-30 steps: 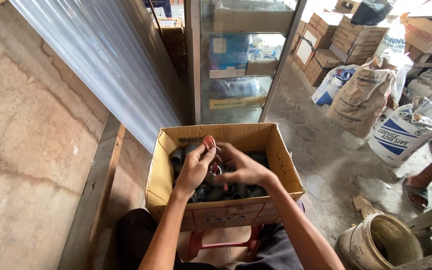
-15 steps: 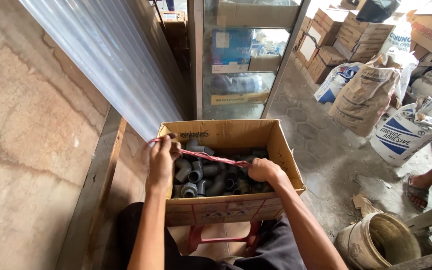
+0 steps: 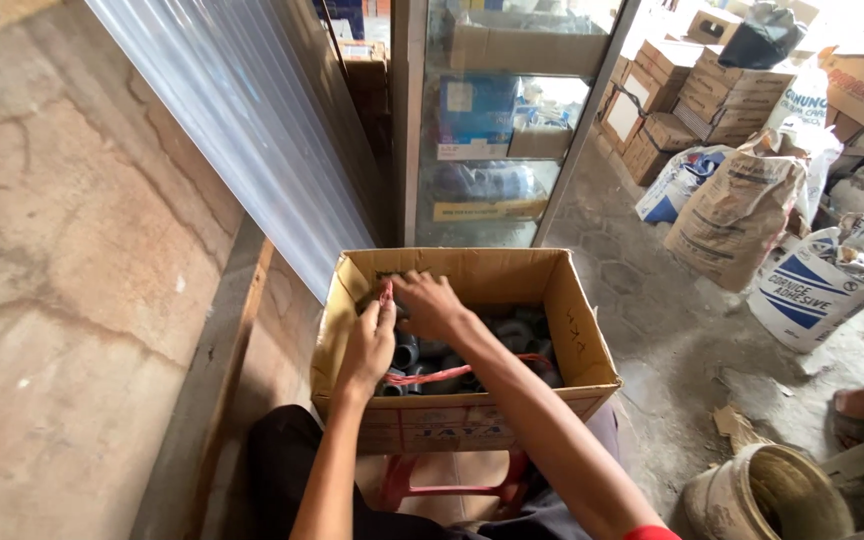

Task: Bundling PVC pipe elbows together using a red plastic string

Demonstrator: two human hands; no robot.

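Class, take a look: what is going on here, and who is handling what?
A seated person works with both hands inside an open cardboard box of grey pipe fittings, which rests on a red plastic stool. The left hand pinches a red plastic string near the box's far-left corner, and the right hand meets it there. More of the string lies across the fittings. Sacks and stacked cartons stand on the floor to the right.

Matt brown cardboard box (image 3: 562,310) holding smooth grey plastic pipe fittings (image 3: 512,335), beside rough concrete wall (image 3: 62,300), glossy corrugated sheet (image 3: 252,130).
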